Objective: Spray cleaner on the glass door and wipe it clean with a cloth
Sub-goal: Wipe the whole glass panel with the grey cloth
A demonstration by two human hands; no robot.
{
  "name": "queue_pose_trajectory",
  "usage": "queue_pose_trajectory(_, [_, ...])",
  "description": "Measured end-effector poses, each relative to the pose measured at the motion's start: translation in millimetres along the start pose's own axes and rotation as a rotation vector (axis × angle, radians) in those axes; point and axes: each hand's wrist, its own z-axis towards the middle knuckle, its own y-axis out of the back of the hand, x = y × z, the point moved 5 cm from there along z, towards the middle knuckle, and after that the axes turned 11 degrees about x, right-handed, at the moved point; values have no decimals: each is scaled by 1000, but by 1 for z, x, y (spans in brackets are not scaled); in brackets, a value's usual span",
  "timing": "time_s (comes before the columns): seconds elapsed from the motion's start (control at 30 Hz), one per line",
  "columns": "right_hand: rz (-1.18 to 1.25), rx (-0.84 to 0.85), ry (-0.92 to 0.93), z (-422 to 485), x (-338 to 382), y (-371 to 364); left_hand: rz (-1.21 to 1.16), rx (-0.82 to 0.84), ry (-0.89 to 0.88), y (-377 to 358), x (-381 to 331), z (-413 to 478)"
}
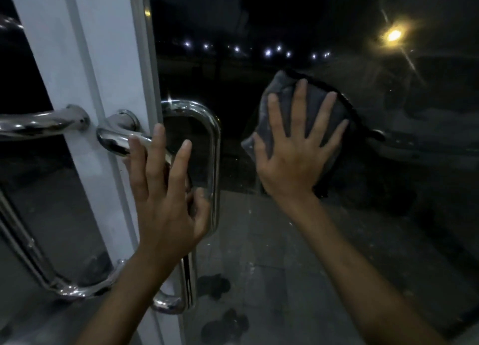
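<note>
Grey cloth (pixel 282 90), dark-edged, lies flat against the glass door (pixel 337 254) at about handle height, right of the pull handle. The right hand (pixel 293 160) is on top of it, palm down, fingers straight and fanned wide, pressing the cloth to the pane rather than gripping it. The left hand (pixel 166 209) is raised beside the chrome pull handle (pixel 215 147), fingers loosely spread and the thumb bent near the vertical bar. It holds nothing, and whether it touches the handle or the glass cannot be told. No spray bottle is in view, so the spraying step cannot be confirmed; with the cloth already on the pane, it is judged complete or set aside. The work appears to be in the wiping stage. A faint haze shows on the glass right of the cloth, and pale specks show lower down, so the pane is judged not yet clean. The area round the handle and the lower glass look still to be wiped. Beyond lie the white door frame (pixel 85 72) and night-time lights outside.
</note>
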Motion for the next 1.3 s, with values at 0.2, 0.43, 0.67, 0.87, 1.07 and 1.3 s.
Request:
queue_pose_trajectory(0.2, [14, 126, 417, -75, 32, -44, -40, 11, -50, -1, 4, -1])
queue_pose_trajectory(0.43, [-39, -16, 114, -13, 28, -12, -129, -23, -17, -4, 3, -3])
queue_pose_trajectory(0.67, [-43, 110, 488, -53, 75, -42, -121, -6, -61, -8, 8, -12])
queue_pose_trajectory(0.87, [-139, 74, 704, -30, 50, -23, -172, -57, -44, -10, 3, -14])
queue_pose_trajectory(1.07, [-19, 4, 293, 21, 74, -7, -170, -73, -20, -13, 1, -19])
queue_pose_trajectory(1.3, [-96, 183, 751, -108, 48, -58, -166, -74, -52, -15, 1, -31])
